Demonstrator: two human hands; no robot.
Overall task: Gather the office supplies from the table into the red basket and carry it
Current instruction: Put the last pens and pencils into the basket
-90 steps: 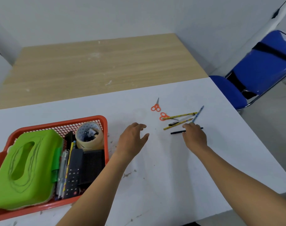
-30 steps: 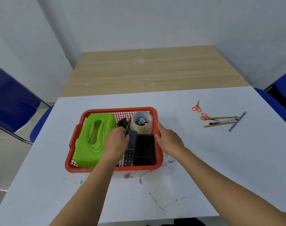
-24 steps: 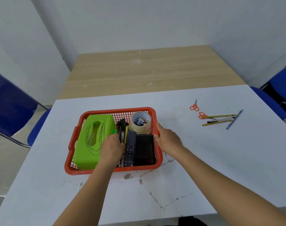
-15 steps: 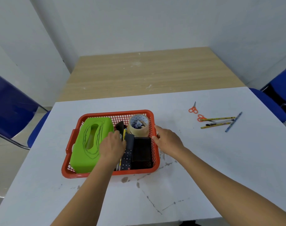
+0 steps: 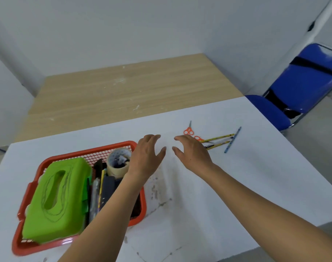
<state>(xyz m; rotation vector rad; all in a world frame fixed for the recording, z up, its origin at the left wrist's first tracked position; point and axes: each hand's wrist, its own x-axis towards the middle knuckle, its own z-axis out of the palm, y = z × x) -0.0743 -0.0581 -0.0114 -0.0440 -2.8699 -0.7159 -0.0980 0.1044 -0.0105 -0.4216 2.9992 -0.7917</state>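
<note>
The red basket (image 5: 81, 154) sits at the left of the white table (image 5: 256, 182). It holds a green tissue box (image 5: 55, 199), a roll of tape (image 5: 118, 163), pens and dark flat items. My left hand (image 5: 146, 157) hovers with relaxed fingers just right of the basket's far corner and holds nothing. My right hand (image 5: 191, 152) is beside it, fingers spread, empty. Past the right hand lie small orange scissors (image 5: 188, 130), a second orange-handled pair (image 5: 198, 138) partly hidden by the hand, two yellow pencils (image 5: 217, 138), a dark pen and a blue pen (image 5: 232, 140).
A wooden table (image 5: 123, 91) adjoins the far edge of the white table. A blue chair (image 5: 293, 87) stands at the right. Grey walls close in behind and on both sides. Stains mark the white surface near the basket.
Both hands have left the basket and moved right toward the scissors and pens. My view has swung right, so the basket now sits at the lower left.
</note>
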